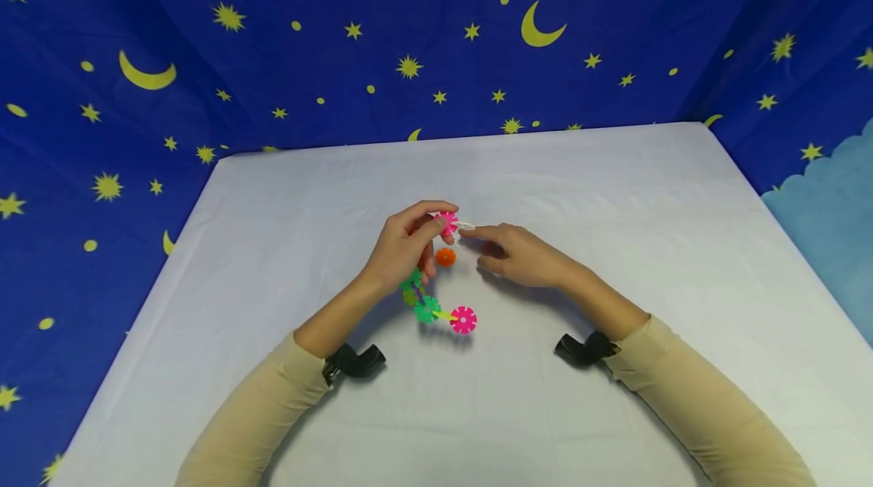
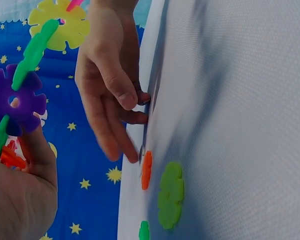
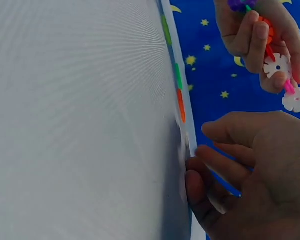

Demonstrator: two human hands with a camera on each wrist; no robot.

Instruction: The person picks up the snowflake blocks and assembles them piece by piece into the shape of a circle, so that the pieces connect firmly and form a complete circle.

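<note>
My left hand (image 1: 402, 248) grips a chain of interlocked, notched plastic flower discs. One end hangs below the palm, with a pink disc (image 1: 464, 319) last; a purple disc (image 2: 30, 106) and a yellow disc (image 2: 72, 27) show in the left wrist view. Past the fingertips, the other end has a white disc (image 3: 271, 65), a pink link (image 3: 289, 87) and another white disc (image 3: 299, 102). To the right, my right hand (image 1: 525, 256) is low over the table, fingers loosely bent and fingertips at the cloth. Nothing clearly shows in its grasp; whatever lies under the fingertips is hard to make out.
Loose on the white table (image 1: 614, 191) lie an orange disc (image 1: 440, 257), a lime green disc (image 2: 171, 195) and a green disc (image 2: 144, 231), near the left hand. Black wrist cameras (image 1: 358, 360) jut from both sleeves. A blue star-patterned curtain (image 1: 464, 55) stands behind the table.
</note>
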